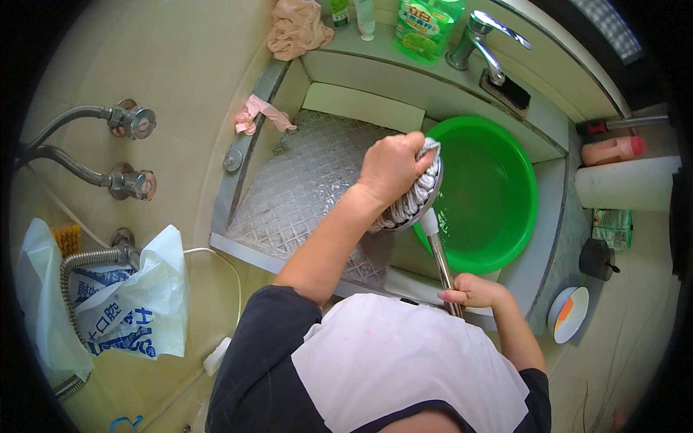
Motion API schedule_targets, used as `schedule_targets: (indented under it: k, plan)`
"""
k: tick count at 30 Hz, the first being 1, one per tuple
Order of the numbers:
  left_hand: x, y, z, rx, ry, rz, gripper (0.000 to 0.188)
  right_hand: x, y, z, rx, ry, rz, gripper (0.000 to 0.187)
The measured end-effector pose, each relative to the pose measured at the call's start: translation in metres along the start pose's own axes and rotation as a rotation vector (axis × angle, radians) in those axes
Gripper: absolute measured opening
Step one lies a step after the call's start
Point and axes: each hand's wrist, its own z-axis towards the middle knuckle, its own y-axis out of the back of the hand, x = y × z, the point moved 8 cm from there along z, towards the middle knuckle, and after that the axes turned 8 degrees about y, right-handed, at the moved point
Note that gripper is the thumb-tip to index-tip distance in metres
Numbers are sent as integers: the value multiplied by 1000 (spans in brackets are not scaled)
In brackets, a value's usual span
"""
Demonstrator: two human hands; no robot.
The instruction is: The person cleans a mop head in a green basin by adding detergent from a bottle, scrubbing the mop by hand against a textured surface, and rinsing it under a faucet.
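Observation:
A mop spans the sink, its grey-white string head (410, 204) raised over the ribbed washboard (289, 187) and beside the green basin (533, 195). My left hand (390, 167) is closed around the mop's wet strings at the round metal disc. Lower right, my right hand (473, 291) grips the mop's shiny metal handle (440, 256) close to my body. Greenish water partly fills the basin, which sits in the right side of the sink. The washboard surface looks wet.
A chrome faucet (480, 43) and a black scrub brush (505, 92) are on the back ledge, near a green detergent bottle (426, 32). A pink cloth (261, 115) drapes over the left rim. A bowl (568, 315) rests on the right counter. Pipes and a plastic bag (141, 303) occupy the left wall.

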Motion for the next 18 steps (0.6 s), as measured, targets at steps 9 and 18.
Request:
schedule_targets:
  k: [9,18]
  plan:
    - [22,-47,-11,110,-94,64,25,28,53,4,-532,7,138,36]
    - [25,-52,-64,85,-43,-166,42,76,134,69,-1218,711,378,35]
